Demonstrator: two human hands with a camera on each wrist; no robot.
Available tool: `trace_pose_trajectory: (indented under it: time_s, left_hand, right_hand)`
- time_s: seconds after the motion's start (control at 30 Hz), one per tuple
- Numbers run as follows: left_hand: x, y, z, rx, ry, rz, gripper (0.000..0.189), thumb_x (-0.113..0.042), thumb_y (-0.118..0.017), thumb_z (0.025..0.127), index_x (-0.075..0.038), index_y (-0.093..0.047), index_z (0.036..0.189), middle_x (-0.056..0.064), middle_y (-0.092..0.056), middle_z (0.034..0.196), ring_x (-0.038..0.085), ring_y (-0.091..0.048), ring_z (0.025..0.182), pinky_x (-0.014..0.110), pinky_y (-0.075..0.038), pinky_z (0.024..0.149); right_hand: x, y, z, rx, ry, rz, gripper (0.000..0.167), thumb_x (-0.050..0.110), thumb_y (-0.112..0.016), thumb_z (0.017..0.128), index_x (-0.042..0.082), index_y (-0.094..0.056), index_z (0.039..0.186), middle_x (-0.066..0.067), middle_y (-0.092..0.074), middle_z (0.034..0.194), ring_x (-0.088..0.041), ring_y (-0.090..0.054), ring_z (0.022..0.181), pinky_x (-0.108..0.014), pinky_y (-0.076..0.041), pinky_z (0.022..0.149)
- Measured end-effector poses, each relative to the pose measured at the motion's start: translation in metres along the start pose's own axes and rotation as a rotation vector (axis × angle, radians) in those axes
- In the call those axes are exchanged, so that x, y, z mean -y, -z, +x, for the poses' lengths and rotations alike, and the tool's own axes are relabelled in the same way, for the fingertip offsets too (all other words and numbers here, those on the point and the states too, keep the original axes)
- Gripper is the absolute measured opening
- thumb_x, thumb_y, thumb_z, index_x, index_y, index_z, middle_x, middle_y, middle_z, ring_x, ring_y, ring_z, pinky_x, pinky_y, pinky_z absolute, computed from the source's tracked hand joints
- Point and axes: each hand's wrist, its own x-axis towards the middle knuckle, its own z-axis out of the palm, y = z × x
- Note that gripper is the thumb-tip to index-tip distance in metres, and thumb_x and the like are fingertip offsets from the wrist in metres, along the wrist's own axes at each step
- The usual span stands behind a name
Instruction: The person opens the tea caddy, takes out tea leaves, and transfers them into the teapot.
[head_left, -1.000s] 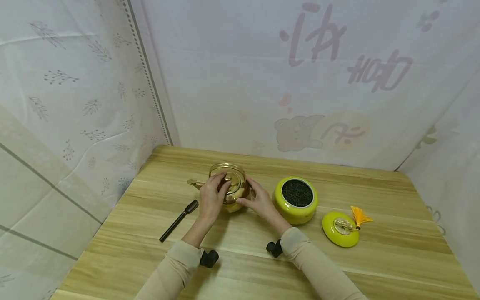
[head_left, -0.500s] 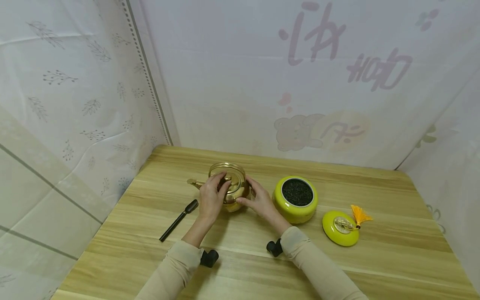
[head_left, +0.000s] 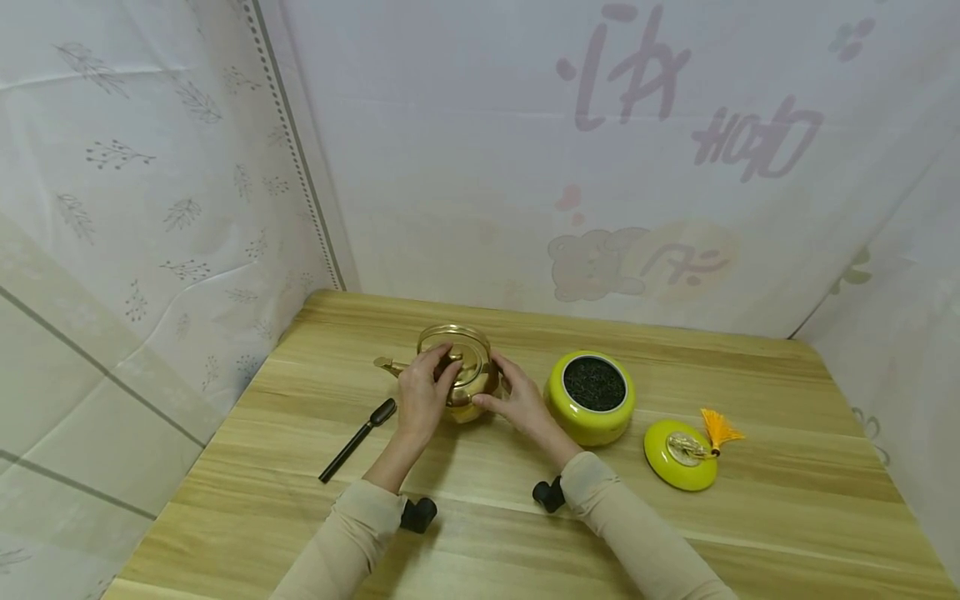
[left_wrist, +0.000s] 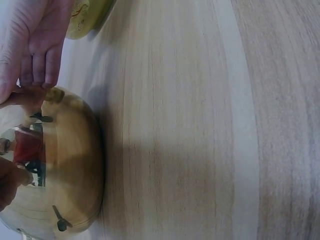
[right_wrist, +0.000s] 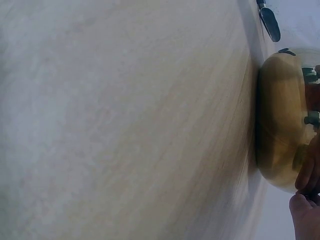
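Note:
A shiny gold teapot [head_left: 474, 392] with a raised hoop handle stands on the wooden table, its spout [head_left: 390, 366] pointing left. Over its top, my left hand [head_left: 423, 396] pinches the knob of the round lid [head_left: 471, 360], which sits on the pot. My right hand [head_left: 525, 404] holds the pot's right side, thumb in front and fingers further back. In the left wrist view, the right hand's fingers [left_wrist: 39, 65] meet the gold body. The right wrist view shows the pot's rounded side [right_wrist: 280, 120] close to the thumb.
Right of the pot stands a yellow jar [head_left: 588, 425] filled with dark tea leaves. Its yellow lid [head_left: 675, 475], with an orange tassel [head_left: 722, 431], lies further right. A black tea scoop [head_left: 352, 446] lies left of my left hand. A patterned curtain [head_left: 525, 167] borders the table's back.

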Motion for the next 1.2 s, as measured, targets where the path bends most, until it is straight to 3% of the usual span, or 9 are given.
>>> trace_pose_trajectory:
  time_s: [1.2]
  left_hand:
    - [0.0017,0.0015,0.0019,0.013,-0.023,-0.010,0.029,-0.012,-0.074,0.081,0.001,-0.069,0.107,0.010,-0.067,0.077,0.013,-0.055,0.052,0.019,-0.041,0.041]
  right_hand:
    - [-0.0030,0.0008,-0.0005,0.009,0.000,-0.011,0.079,0.019,-0.075,0.080,0.002,-0.033,0.145,-0.017,-0.034,0.148,-0.030,-0.033,0.136,-0.043,-0.034,0.109]
